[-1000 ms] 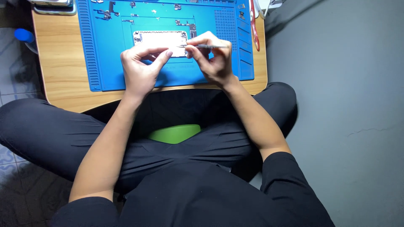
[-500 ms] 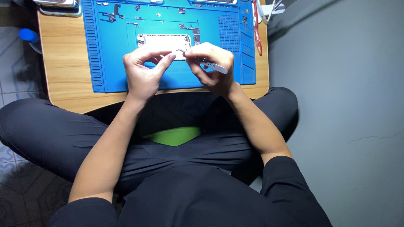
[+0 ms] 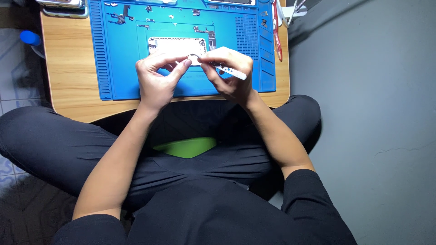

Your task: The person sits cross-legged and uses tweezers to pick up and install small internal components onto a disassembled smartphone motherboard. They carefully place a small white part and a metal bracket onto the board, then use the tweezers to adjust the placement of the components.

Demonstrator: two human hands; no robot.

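Note:
An opened phone housing (image 3: 177,46), silver with small parts along its edges, lies on a blue repair mat (image 3: 118,68). My left hand (image 3: 156,81) hovers just in front of it and pinches a small pale part (image 3: 194,58) between thumb and forefinger. My right hand (image 3: 229,75) meets it from the right and grips a pair of silver tweezers (image 3: 231,72), whose tip touches the small part. Both hands sit over the near edge of the mat.
The mat covers a small wooden table (image 3: 68,68). Tiny screws and parts (image 3: 119,17) lie on the mat's far side. A red-handled tool (image 3: 276,31) rests at the right edge. Phones (image 3: 63,5) lie at the far left. A grey wall is on the right.
Both hands have drawn slightly toward me off the phone housing, bringing the small part and the tweezers with them. The camera view has shifted a little.

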